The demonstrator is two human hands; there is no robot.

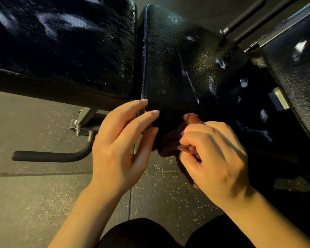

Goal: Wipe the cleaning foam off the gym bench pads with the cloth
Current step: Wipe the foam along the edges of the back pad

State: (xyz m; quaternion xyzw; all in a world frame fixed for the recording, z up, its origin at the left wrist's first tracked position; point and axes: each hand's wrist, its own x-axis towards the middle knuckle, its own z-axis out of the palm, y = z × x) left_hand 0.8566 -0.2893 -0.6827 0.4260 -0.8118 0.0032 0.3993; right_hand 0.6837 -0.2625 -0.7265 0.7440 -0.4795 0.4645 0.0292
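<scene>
Dim warm light falls on a speckled rubber floor with a seam between tiles.

Views: one only, head-worn, wide-angle; nothing shared with a second view.
Position: above and close, at the near edge of the bench pads.
Facing: forward and steeply down, floor filling the lower left.
Nearness: close; left hand and right hand large at centre, forearms entering from the bottom edge.
Frame top: long pad left, seat pad centre, third pad cut off at right.
Frame bottom: dark-clad knees at the edge.
Distortion: straight edges bow toward the corners.
</scene>
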